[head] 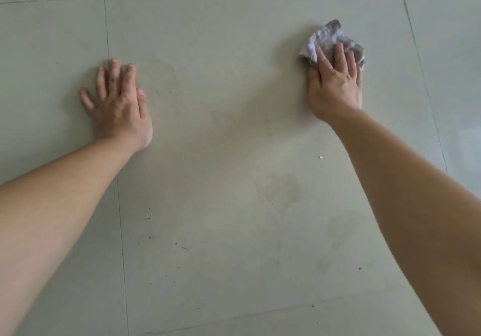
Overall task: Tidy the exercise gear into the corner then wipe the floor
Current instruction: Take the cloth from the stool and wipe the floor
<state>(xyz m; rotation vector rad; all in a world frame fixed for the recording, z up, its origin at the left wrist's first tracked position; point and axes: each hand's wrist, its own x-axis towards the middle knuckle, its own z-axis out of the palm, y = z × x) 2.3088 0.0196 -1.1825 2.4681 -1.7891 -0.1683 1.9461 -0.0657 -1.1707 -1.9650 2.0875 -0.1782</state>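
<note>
While the left hand (118, 106) is laid flat on the pale grey tiled floor (234, 140) with fingers straight and spread, a crumpled pale lilac-grey cloth (328, 40) is pressed against the floor at upper right under the right hand (335, 83), fingers straight and close together. Dark specks (149, 237) and faint smudges (281, 192) are seen between the forearms.

One head-worn camera, tilted down at the tiled floor (234, 127).

It looks forward and steeply down from close above. The forearms fill the lower corners, the left hand (117, 104) and right hand (335, 83) sit in the upper half, and the wide lens bows the grout lines.
</note>
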